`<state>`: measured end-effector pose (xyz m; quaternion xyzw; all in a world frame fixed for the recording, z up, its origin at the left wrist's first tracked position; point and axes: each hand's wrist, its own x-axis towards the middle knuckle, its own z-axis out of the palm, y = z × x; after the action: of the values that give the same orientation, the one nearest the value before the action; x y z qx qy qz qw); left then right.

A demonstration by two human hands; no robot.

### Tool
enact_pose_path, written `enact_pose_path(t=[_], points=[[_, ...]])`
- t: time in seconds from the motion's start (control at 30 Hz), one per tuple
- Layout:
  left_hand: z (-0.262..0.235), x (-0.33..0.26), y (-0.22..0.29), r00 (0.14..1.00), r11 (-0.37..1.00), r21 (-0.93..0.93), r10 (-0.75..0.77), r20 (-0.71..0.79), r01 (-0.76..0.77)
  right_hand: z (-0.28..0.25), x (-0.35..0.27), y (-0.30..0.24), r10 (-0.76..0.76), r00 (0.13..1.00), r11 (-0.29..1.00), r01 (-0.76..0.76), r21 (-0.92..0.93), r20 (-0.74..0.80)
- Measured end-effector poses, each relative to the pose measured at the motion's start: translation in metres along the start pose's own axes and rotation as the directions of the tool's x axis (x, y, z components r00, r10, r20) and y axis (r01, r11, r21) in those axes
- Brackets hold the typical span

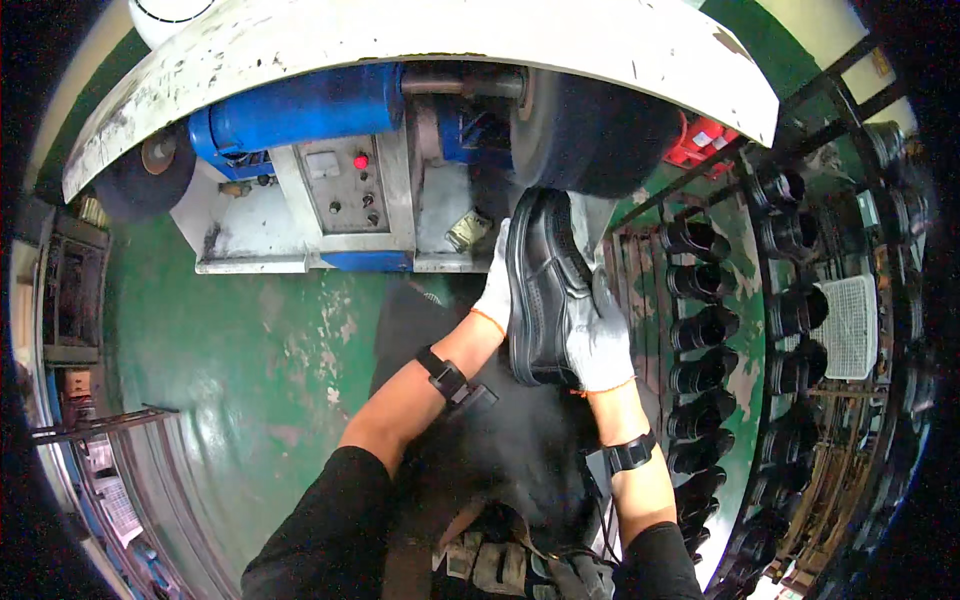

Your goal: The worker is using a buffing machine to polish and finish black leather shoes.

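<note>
A black leather shoe (541,290) is held between my two white-gloved hands, its toe pointing away from me toward a large dark polishing wheel (600,130). The toe meets or nearly meets the wheel's lower edge; I cannot tell whether they touch. My left hand (496,280) grips the shoe along its sole side, with the fingers partly hidden behind it. Around the upper and the heel end, my right hand (600,340) is closed, its thumb lying near the shoe opening.
The polishing machine has a blue motor housing (300,110), a control panel (345,190) with a red button, and a white hood (420,35). A second wheel (150,175) sits at its left end. Racks of black shoes (700,330) stand close on my right. A metal rack (110,430) is at left.
</note>
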<state>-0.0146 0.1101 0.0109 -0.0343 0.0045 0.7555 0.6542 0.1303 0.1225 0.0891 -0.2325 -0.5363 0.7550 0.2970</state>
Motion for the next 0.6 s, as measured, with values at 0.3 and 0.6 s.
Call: enact_pose_path(t=[0.3,0.6], points=[[-0.029,0.063,0.03,0.974,0.959,0.282,0.073,-0.212,-0.011,-0.028,0.096,0.025,0.042,0.996,0.986,-0.028,0.164,-0.081],[0.015,0.079,0.066,0.866,0.769,0.638,0.343,-0.363,-0.037,-0.056,0.145,0.044,-0.388,0.878,-0.006,0.3,-0.954,0.279]])
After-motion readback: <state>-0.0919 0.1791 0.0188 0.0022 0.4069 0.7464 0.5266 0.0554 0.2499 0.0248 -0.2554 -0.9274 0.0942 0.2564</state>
